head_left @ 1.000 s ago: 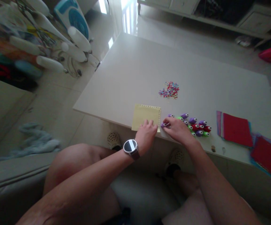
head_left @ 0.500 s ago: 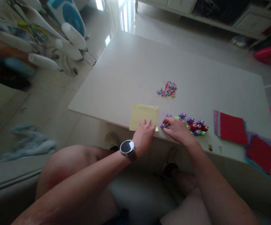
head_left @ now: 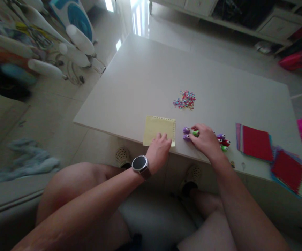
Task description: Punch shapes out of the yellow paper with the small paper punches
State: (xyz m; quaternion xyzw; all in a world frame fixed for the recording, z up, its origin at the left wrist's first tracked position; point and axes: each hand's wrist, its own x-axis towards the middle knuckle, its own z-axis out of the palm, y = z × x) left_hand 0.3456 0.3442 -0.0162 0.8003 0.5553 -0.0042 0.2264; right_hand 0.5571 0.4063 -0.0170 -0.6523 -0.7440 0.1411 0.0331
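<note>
My left hand (head_left: 158, 150), with a watch (head_left: 140, 162) on its wrist, rests open on a yellow sheet of paper (head_left: 156, 126) at the table's near edge. Small punched marks run along the sheet's top and right edges. My right hand (head_left: 203, 137) has thumb and fingers closed round a green craft punch (head_left: 195, 133). Just left of those fingertips, two purple craft punches (head_left: 186, 130) lie one behind the other. More punches, purple, red and green (head_left: 224, 142), are grouped right of the hand, which partly hides them.
A pile of coloured confetti (head_left: 185, 100) lies farther back on the white table (head_left: 130, 83). Two stacks of coloured paper, the squared one (head_left: 257, 143) and the fanned one (head_left: 289, 170), are at the right. A small clear item (head_left: 243, 166) sits near the edge.
My right hand has let go of a purple punch, leaving it near the other purple one, and moved right onto a green punch. My left hand stays on the yellow sheet.
</note>
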